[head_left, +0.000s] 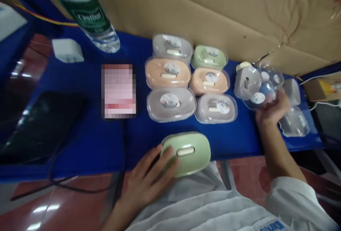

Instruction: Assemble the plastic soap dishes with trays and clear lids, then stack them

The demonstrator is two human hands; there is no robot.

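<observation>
A light green oval box (191, 156) with a cream handle piece in its lid stands at the table's front edge. My left hand (153, 177) lies over its left end, fingers spread and slightly blurred. Far to the right, my right hand (275, 108) has its fingers curled at a clear plastic cover (257, 98) bearing a round sticker; the fingertips are partly hidden. More clear covers (295, 122) lie around that hand. A grey box part (247, 81) stands tilted just left of them.
Behind the green box, several covered oval boxes (169, 73) in grey, peach and green stand in two columns. A blurred-out screen (118, 90), a white adapter (68, 50) and a water bottle (97, 21) are to the left. Cardboard (186, 7) walls the back; a cable (87, 190) hangs in front.
</observation>
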